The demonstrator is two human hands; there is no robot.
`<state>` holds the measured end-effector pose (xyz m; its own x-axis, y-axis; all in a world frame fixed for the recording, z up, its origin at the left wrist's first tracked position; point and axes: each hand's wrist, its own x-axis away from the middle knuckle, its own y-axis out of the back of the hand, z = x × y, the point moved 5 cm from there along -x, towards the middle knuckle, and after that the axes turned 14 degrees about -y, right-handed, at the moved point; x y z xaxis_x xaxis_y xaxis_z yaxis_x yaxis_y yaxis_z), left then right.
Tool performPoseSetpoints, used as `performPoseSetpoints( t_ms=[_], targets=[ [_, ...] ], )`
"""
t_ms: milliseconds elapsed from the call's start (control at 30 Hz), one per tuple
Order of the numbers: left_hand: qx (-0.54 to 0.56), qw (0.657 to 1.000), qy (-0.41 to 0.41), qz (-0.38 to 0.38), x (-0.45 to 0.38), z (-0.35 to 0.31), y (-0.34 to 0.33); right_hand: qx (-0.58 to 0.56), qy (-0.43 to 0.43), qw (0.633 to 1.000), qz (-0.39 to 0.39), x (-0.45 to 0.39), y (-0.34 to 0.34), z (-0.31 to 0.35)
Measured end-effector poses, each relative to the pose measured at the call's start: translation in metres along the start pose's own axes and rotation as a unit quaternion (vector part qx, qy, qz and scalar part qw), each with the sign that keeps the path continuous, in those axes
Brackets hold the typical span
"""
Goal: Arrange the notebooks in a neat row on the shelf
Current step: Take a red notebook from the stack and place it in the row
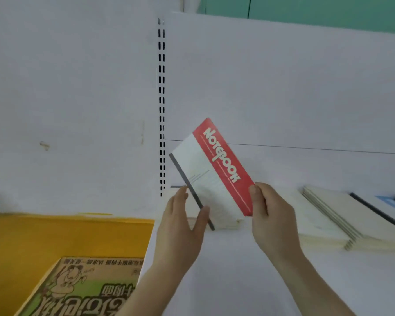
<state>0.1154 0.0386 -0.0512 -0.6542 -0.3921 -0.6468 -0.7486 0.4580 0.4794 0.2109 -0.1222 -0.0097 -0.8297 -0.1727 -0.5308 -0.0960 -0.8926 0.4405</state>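
A notebook (211, 176) with a white cover, a red band reading "Notebook" and a dark spine is held tilted above the white shelf (226, 270). My right hand (271, 215) pinches its lower right corner at the red band. My left hand (183, 222) holds the spine edge, thumb on the front and fingers behind. Under the raised notebook lies a low stack of pale notebooks (228, 221). To the right a larger fanned stack of cream notebooks (328, 220) lies flat, and a dark-spined white and blue one (383, 208) sits at the far right.
A slotted upright (161, 106) divides the white back panels. Left of it is a yellow shelf (55, 238) with a brown and green printed book (78, 290) at the bottom edge.
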Motion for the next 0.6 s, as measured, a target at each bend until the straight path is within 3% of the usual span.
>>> performPoseSetpoints(
  t_ms=[67, 133, 200, 267, 367, 433, 500, 600],
  targets=[
    [0.179, 0.978, 0.103, 0.018, 0.002, 0.007, -0.005, -0.085, -0.084, 0.993, 0.024, 0.015, -0.006, 0.0],
    [0.308, 0.934, 0.178, -0.022, 0.004, 0.015, -0.004, -0.18, -0.167, 0.968, 0.052, 0.025, -0.013, -0.002],
    [0.379, 0.897, 0.222, -0.053, 0.007, 0.022, -0.001, -0.263, -0.223, 0.936, 0.076, 0.033, -0.016, 0.0],
    [0.453, 0.858, 0.236, -0.058, 0.011, 0.018, 0.0, -0.27, -0.234, 0.929, 0.095, 0.035, -0.019, 0.002],
    [0.458, 0.856, 0.23, -0.073, 0.016, 0.014, 0.012, -0.235, -0.223, 0.932, 0.164, 0.031, -0.029, 0.001],
    [0.419, 0.877, 0.218, -0.09, 0.016, 0.02, 0.024, -0.16, -0.188, 0.949, 0.195, 0.02, -0.037, -0.007],
    [0.39, 0.887, 0.221, -0.112, 0.017, 0.029, 0.036, 0.06, -0.106, 0.975, 0.183, 0.003, -0.043, -0.023],
    [0.352, 0.905, 0.212, -0.113, 0.02, 0.033, 0.046, 0.315, 0.005, 0.921, 0.23, -0.006, -0.068, -0.052]
  ],
)
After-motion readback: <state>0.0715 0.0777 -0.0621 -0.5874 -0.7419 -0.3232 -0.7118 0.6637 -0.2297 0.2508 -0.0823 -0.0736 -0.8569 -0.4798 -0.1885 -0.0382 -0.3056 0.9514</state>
